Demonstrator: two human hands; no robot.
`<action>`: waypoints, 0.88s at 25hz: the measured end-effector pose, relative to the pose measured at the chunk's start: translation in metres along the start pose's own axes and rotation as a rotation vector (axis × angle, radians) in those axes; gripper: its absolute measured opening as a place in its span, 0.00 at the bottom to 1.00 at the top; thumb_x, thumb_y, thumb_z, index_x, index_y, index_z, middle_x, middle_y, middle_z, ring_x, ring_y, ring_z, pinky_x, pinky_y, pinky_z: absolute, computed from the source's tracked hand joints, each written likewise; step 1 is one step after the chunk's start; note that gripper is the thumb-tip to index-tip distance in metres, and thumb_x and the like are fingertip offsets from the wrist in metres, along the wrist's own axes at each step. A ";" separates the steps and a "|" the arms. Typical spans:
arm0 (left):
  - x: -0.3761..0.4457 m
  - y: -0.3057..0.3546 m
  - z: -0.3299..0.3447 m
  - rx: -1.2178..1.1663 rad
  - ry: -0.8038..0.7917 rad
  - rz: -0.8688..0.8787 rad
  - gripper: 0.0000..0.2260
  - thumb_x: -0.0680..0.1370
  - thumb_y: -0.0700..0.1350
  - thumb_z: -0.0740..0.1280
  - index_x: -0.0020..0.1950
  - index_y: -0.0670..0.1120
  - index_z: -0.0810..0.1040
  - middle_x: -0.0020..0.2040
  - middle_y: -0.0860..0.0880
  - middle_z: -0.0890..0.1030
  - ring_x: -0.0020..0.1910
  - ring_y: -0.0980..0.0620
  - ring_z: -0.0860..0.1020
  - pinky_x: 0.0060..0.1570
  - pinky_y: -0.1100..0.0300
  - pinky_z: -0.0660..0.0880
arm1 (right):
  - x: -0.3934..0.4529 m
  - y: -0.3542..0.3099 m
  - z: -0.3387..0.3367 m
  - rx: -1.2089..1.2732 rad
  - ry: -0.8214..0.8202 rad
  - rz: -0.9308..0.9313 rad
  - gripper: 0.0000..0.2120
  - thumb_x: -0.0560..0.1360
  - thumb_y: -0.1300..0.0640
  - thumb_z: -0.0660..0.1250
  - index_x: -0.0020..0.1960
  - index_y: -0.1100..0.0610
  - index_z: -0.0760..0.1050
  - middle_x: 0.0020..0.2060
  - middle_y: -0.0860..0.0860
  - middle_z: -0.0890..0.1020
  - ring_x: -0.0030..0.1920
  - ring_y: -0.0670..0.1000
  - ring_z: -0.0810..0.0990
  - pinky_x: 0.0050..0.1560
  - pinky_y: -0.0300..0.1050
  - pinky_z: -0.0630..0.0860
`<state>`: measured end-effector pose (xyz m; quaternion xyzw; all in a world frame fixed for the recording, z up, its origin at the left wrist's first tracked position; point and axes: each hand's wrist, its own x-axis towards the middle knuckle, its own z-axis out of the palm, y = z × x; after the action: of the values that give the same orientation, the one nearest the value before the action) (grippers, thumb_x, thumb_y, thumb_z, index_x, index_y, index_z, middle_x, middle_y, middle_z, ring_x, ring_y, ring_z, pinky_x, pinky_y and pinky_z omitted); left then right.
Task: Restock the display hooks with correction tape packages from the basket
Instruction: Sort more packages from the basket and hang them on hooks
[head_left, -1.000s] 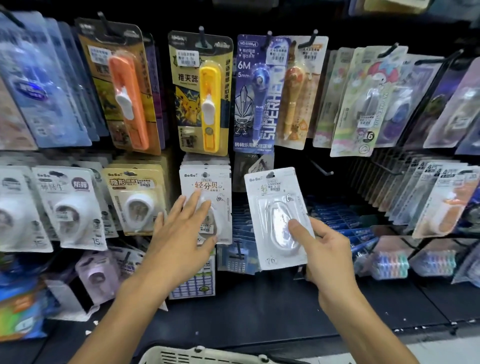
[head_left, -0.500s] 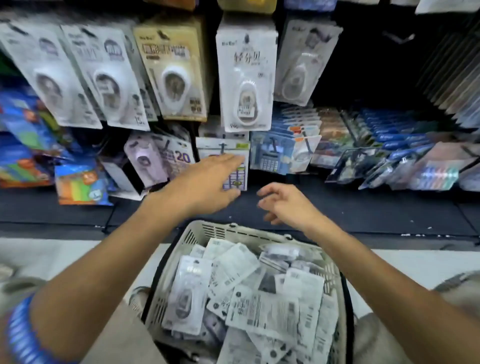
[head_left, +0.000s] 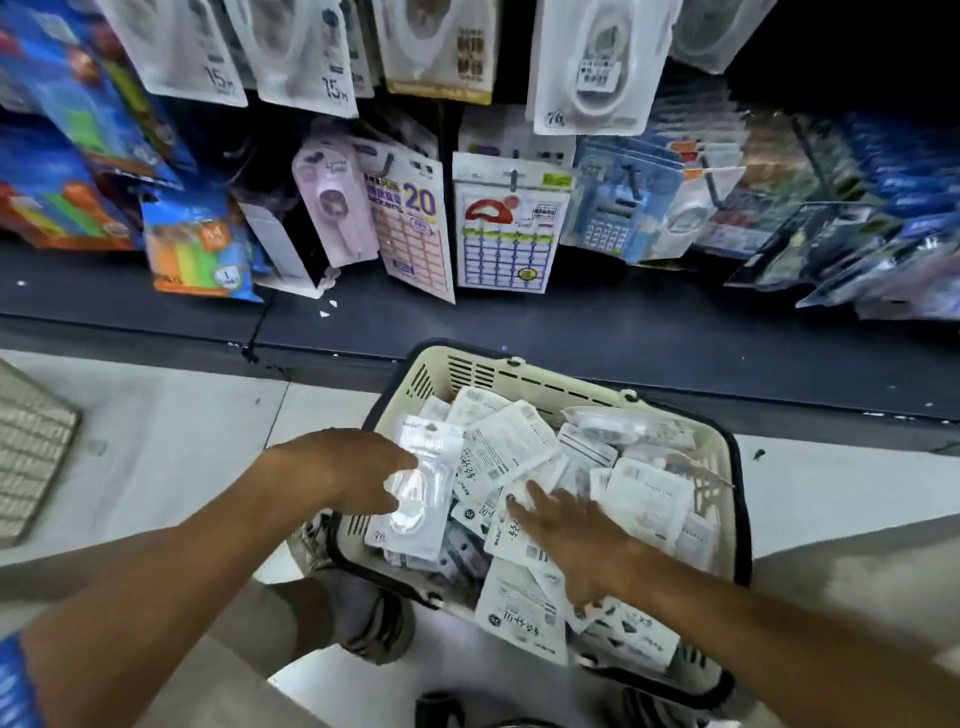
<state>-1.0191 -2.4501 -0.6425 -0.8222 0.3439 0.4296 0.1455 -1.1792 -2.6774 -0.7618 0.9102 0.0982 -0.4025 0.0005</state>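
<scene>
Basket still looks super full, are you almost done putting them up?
Not nearly. One package marked 76 already hangs on the display. The left hand grips the next package; the right hand rests on the pile. The basket holds many more.

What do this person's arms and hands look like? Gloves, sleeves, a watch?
Both forearms are bare, with no sleeves showing. The left hand and right hand wear no gloves, and no rings or watch show. A blue band appears at the frame's lower left edge, by the left arm.
</scene>
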 end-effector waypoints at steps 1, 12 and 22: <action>0.002 0.001 0.001 -0.007 -0.005 0.015 0.28 0.83 0.57 0.62 0.81 0.59 0.57 0.80 0.53 0.64 0.76 0.50 0.67 0.72 0.55 0.66 | 0.002 -0.003 -0.002 -0.016 0.073 -0.015 0.55 0.71 0.63 0.73 0.82 0.51 0.36 0.81 0.58 0.41 0.80 0.65 0.47 0.76 0.66 0.54; 0.021 -0.010 0.001 0.001 0.035 0.047 0.26 0.84 0.54 0.61 0.81 0.57 0.58 0.77 0.49 0.68 0.73 0.46 0.69 0.66 0.56 0.68 | 0.047 -0.009 -0.018 -0.139 0.216 -0.217 0.58 0.70 0.70 0.71 0.81 0.45 0.32 0.77 0.49 0.27 0.76 0.55 0.26 0.66 0.58 0.20; 0.029 -0.010 0.005 -0.013 0.023 0.058 0.26 0.84 0.54 0.61 0.81 0.57 0.58 0.78 0.51 0.67 0.74 0.47 0.69 0.68 0.55 0.69 | 0.054 0.002 -0.015 -0.376 0.607 -0.204 0.50 0.76 0.61 0.64 0.79 0.50 0.26 0.80 0.56 0.33 0.80 0.63 0.41 0.76 0.69 0.43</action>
<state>-1.0036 -2.4529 -0.6689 -0.8177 0.3664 0.4263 0.1239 -1.1323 -2.6683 -0.7912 0.9576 0.2564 -0.0869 0.0986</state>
